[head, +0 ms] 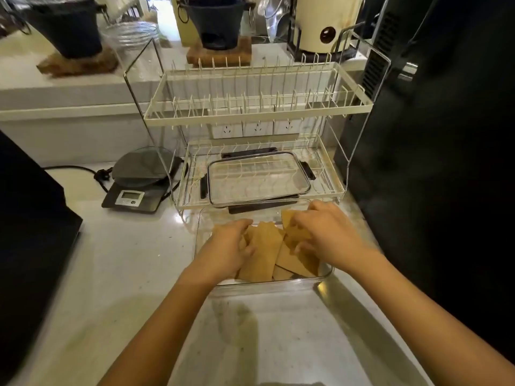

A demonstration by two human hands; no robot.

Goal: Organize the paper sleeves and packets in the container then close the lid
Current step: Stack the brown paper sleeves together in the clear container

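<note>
Our left hand reached into the clear container, its fingers curled over the left edge of a stack of brown paper sleeves and gripping them. Our right hand came in from the other side, fingers bent and pinching the upper corners of more sleeves, lifted slightly above the rest. The sleeves lay loosely overlapped and tilted inside the container, not yet squared up. The container sat open on the pale speckled table, just in front of us.

Directly behind it stood a white two-tier wire rack. On the rack's lower tier lay the clear lid, with dark clips along its edges, apart from the container. To the left of the rack, a small kitchen scale with a round dark platform rested on the table, a black cord trailing beside it. Farther back, on a raised ledge, stood two dark pots on wooden bases.
</note>
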